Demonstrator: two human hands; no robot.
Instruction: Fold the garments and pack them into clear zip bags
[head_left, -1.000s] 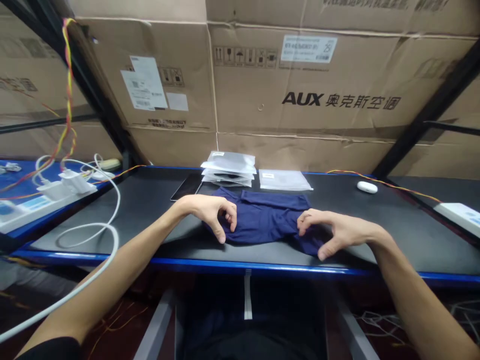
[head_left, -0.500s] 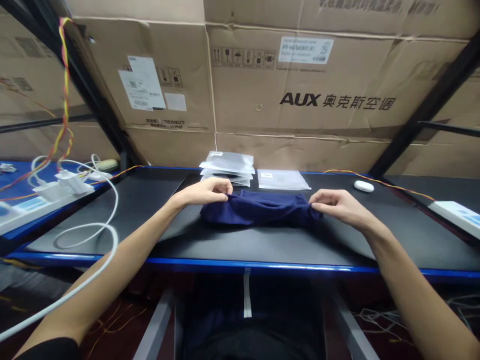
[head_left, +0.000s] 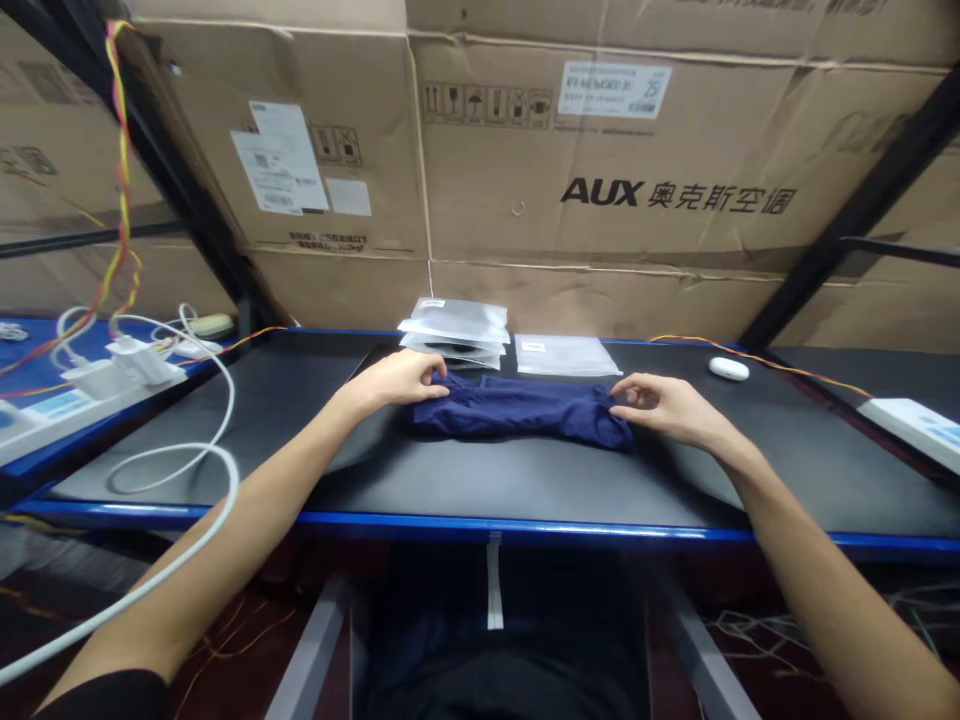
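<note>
A navy blue folded cloth (head_left: 517, 410) lies as a long narrow bundle on the black mat, its surface wrinkled. My left hand (head_left: 397, 382) pinches its left end between thumb and fingers. At the opposite end, the thumb and forefinger of my right hand (head_left: 667, 405) close on the upper right corner. Behind the cloth sit a stack of frosted plastic packets (head_left: 455, 325) and one single flat packet (head_left: 566, 355).
A blue-edged table (head_left: 525, 527) carries the mat. A white cable (head_left: 225, 480) loops over its left side near a power strip (head_left: 45, 430). On the right are a small white case (head_left: 728, 369) and another power strip (head_left: 915, 428). Large cardboard (head_left: 495, 230) stands behind.
The cloth's front edge, held slightly raised before, now lies folded over into a flatter, narrower bundle. Both hands have shifted slightly inward toward each other.
</note>
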